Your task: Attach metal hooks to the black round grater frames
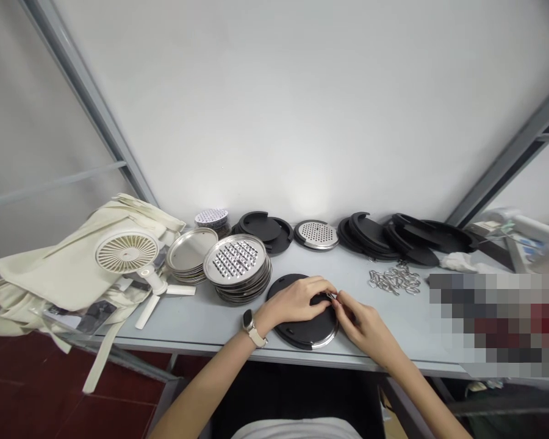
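A round black disc (297,332) with a silver metal edge at its lower right lies near the table's front edge. My left hand (304,299) rests over the disc's upper part, its fingers bent round toward a small metal piece at the disc's right side. Touching the same spot is my right hand (359,320), thumb and fingertips pinched together. The small piece between the fingertips is too small to make out well. Behind my right hand lies a pile of silver metal hooks or clips (396,279).
Left of the disc stand stacked metal grater plates (238,262) and plain metal plates (192,251). Black rings and discs (370,235) line the wall, beside a perforated plate (318,235). A white fan (127,252) and cream cloth (73,256) lie far left.
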### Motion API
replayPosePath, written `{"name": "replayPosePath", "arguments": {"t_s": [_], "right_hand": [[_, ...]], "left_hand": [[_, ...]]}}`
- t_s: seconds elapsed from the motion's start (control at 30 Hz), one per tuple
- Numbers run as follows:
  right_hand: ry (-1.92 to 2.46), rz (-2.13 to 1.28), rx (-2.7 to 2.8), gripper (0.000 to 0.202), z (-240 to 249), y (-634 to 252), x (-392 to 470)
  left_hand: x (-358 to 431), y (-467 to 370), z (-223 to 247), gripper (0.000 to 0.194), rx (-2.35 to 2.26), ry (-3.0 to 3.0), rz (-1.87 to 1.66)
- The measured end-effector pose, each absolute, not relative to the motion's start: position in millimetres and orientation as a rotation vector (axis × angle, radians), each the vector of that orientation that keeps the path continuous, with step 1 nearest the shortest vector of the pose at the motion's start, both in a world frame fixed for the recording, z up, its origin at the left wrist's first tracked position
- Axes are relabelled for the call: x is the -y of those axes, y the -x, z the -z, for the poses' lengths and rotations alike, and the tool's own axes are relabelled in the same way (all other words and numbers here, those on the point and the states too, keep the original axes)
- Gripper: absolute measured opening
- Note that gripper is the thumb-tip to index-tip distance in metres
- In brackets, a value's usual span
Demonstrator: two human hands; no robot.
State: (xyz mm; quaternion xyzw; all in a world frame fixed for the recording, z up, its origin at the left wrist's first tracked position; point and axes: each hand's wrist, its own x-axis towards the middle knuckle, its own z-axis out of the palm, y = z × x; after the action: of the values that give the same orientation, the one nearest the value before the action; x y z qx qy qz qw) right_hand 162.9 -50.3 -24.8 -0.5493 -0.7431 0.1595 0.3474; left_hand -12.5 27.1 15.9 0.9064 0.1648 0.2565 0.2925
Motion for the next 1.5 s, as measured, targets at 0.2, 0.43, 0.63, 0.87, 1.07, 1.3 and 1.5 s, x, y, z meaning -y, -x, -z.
{"name": "replayPosePath", "arguments": {"t_s": [0.2,0.43,0.63,0.87,1.07,1.3,1.5], "right_hand": [[1.45,-0.492,1.953,0.017,22.0,-162.1,50.7],[1.44,-0.545,1.937,0.019,20.8,-161.5,50.8],[1.459,-0.516,1.94,0.021,21.3,-161.4,50.9],[1.44,-0.4,1.966,0.023,26.2,-163.0,50.9],[1.411,-0.293,1.988,0.023,30.0,-164.0,50.3],[1.389,-0.247,1.997,0.02,29.3,-163.5,50.4],[1.387,-0.206,2.002,0.019,28.7,-163.0,50.9]], "left_hand": [[-27.1,13.0,-16.0,0.023,-0.439,-2.46,-0.704],[-27.5,12.9,-15.2,0.024,-0.429,-2.423,-0.703],[-27.5,13.0,-15.5,0.025,-0.452,-2.397,-0.675],[-27.7,13.5,-15.3,0.024,-0.437,-2.394,-0.692],[-28.4,13.1,-15.0,0.022,-0.419,-2.401,-0.707],[-27.9,13.8,-15.0,0.022,-0.412,-2.398,-0.715],[-28.0,13.8,-15.1,0.023,-0.423,-2.386,-0.692]]}}
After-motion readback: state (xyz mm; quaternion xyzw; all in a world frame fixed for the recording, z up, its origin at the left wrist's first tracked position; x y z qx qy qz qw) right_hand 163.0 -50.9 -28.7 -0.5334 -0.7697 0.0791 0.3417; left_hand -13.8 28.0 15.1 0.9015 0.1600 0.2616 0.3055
